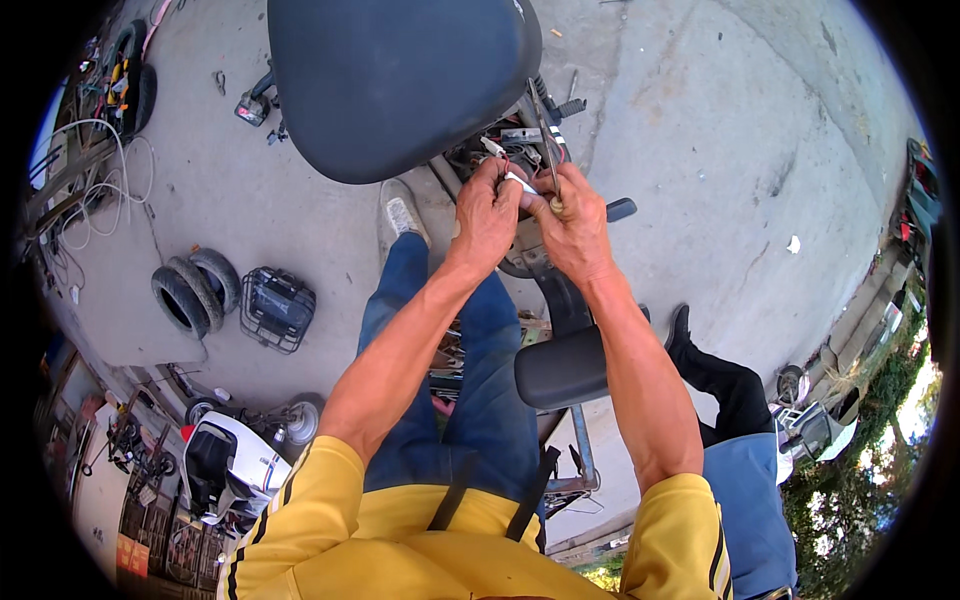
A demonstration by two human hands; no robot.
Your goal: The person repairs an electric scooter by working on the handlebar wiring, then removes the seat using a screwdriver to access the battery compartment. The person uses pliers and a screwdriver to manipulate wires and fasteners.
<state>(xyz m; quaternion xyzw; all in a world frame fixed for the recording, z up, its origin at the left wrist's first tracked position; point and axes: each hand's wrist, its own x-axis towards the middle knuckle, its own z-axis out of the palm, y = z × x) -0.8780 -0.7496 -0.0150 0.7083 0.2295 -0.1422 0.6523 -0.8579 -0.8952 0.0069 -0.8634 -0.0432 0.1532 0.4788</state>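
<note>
Both my hands are close together over the opened electric scooter, just below its large black seat [405, 80]. My left hand [488, 215] is closed, pinching a small white piece [520, 183] that spans the gap to my right thumb. A white plug with red wires [494, 148] sticks out above the left fingers. My right hand [575, 228] is closed around a long thin metal tool [546, 140] with a yellowish end, its shaft pointing up past the seat's edge; its exact kind is unclear. Wires and parts lie exposed beneath, partly hidden by my fingers.
A smaller black pad [565, 367] sits under my right forearm. Another person's black-clad leg [725, 380] is at the right. On the concrete at left are several tyres [190, 290], a black rack-like basket [278, 308] and a white scooter [235, 465].
</note>
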